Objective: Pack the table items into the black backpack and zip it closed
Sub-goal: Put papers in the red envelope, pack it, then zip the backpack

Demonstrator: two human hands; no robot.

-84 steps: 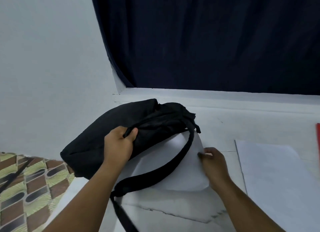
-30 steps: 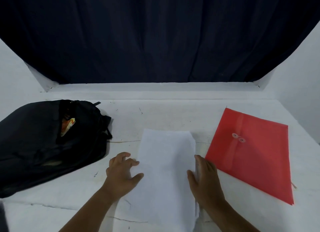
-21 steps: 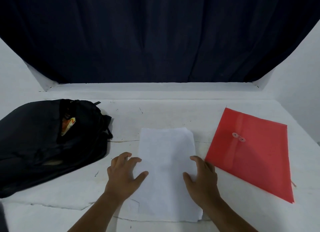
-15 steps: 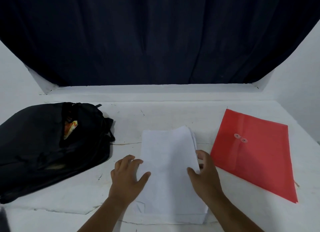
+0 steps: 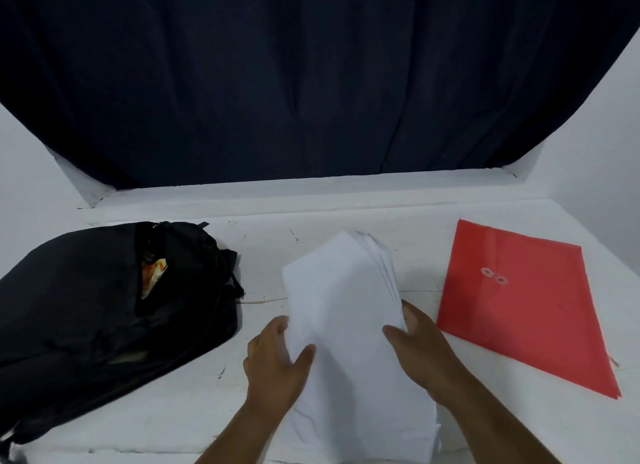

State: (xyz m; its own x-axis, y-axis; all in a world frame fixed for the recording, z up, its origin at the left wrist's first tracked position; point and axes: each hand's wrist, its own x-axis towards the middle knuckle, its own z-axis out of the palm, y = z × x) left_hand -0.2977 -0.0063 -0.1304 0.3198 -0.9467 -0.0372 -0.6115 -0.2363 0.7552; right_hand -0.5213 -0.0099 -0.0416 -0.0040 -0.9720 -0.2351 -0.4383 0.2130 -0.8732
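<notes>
Black backpack (image 5: 86,311), white paper stack (image 5: 346,325), red folder (image 5: 519,301) — navy curtain (image 5: 311,76), white table (image 5: 173,411).

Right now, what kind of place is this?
Likely a home room: a white table against a dark curtain, with a black backpack and red folder.

A white table (image 5: 346,235) with scuffed, cracked paint carries three things: a black backpack (image 5: 86,318) lying flat at nine o'clock, its zip open; a stack of white paper (image 5: 346,308) at six o'clock; a red string-tie envelope (image 5: 526,301) flat at three o'clock
</notes>
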